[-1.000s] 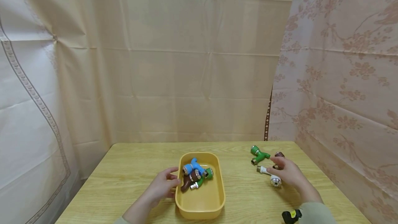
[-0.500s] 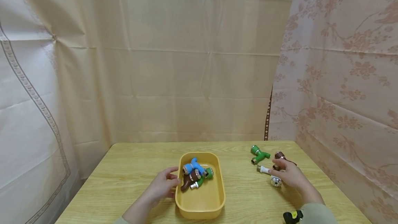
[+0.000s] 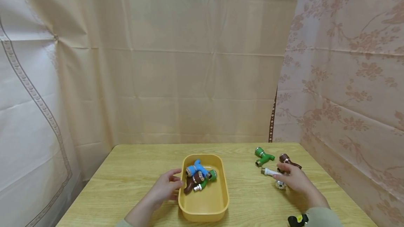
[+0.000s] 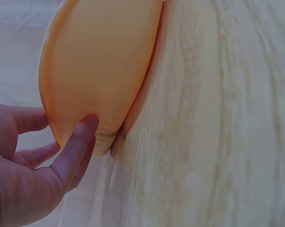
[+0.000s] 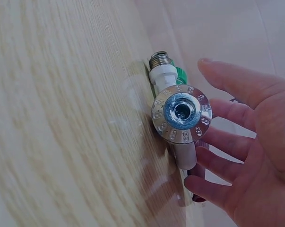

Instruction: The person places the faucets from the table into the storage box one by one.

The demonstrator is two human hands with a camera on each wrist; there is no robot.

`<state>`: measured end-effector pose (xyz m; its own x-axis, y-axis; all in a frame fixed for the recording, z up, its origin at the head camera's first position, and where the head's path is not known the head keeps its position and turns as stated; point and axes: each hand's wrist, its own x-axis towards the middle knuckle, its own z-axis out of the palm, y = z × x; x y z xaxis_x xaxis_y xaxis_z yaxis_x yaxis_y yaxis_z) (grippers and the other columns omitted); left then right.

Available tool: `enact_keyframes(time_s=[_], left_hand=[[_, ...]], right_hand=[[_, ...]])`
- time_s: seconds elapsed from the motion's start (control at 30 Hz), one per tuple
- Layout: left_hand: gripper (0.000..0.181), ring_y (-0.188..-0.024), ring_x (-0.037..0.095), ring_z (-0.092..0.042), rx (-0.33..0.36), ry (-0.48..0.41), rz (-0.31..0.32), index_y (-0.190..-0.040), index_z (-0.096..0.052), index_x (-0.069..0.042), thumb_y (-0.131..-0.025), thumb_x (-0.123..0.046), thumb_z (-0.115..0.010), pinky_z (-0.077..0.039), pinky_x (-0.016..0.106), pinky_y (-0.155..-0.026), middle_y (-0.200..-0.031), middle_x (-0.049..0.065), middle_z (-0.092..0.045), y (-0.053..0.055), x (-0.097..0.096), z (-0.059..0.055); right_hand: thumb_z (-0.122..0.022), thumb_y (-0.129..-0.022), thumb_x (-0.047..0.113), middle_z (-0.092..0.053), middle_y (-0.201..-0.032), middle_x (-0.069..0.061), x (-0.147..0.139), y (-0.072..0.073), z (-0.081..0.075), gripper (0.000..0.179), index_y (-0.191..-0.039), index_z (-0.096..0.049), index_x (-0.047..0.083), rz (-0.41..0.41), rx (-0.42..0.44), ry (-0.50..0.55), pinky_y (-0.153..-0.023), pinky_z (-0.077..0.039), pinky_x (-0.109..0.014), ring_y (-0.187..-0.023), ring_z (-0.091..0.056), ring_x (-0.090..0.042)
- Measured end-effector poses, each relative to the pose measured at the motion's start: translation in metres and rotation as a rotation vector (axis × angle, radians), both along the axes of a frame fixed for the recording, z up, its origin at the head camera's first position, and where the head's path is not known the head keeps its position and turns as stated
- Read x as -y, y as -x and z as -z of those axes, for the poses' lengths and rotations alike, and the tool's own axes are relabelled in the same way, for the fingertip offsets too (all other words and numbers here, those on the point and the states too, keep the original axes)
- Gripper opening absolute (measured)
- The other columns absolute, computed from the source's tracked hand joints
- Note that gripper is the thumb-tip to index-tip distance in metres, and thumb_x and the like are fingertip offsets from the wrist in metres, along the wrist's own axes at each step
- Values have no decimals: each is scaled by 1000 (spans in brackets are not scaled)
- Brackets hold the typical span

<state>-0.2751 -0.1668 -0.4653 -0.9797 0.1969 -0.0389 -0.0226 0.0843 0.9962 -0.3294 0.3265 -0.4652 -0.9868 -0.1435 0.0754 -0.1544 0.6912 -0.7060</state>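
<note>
A white tap (image 3: 269,172) with a round chrome end (image 5: 182,111) lies on the table at the right. My right hand (image 3: 296,179) is beside and partly over it; in the right wrist view the thumb stands apart from the tap and the loosely bent fingers are behind it. Whether they touch it I cannot tell. My left hand (image 3: 162,189) rests its fingertips against the left side of a yellow plastic box (image 3: 203,217), fingers relaxed. Inside the box lie a blue tap (image 3: 199,168), a brown tap (image 3: 190,185) and a green tap (image 3: 212,175).
Behind the white tap lie another green tap (image 3: 263,157) and another brown tap (image 3: 285,159), the latter partly hidden by my right hand. A black object with a yellow mark (image 3: 296,220) is at my right sleeve. Curtains (image 3: 202,80) hang behind the wooden table (image 3: 139,164).
My right hand has shifted slightly down and right, uncovering more of the brown tap behind it. The left hand and the box stay where they were.
</note>
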Motion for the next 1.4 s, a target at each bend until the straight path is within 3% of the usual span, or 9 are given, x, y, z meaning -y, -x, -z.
enact_keyframes(time_s=[0.5,0.73,1.07,1.4], left_hand=[[61,-93,30,-64,11,0,6,-150,-37,8,-95,-2,-62,-63,46,-70,-114,21,-51,-1,0,-2],[61,-91,30,-65,3,3,1,-150,-38,8,-95,-2,-63,-63,46,-71,-114,21,-52,0,0,0],[60,-89,28,-64,9,13,0,-150,-38,8,-96,-2,-62,-63,45,-71,-115,21,-52,-1,1,-2],[61,-92,29,-64,0,3,-3,-149,-38,9,-94,-2,-62,-63,47,-71,-114,21,-52,-1,0,-2]], right_hand=[[-77,-92,29,-53,-136,-34,1,3,4,69,-139,-50,-13,25,0,-3,-97,-51,-54,-120,-57,-44],[-78,-92,29,-53,-138,-32,1,0,4,73,-142,-47,-14,-18,44,39,-95,-52,-48,-120,-56,-37],[-85,-84,34,-60,-131,-25,1,3,7,71,-137,-57,-4,-50,25,-49,-99,-48,-58,-120,-57,-41],[-86,-84,26,-56,-137,-26,4,-2,7,73,-140,-53,-8,-126,73,30,-101,-48,-54,-121,-55,-40]])
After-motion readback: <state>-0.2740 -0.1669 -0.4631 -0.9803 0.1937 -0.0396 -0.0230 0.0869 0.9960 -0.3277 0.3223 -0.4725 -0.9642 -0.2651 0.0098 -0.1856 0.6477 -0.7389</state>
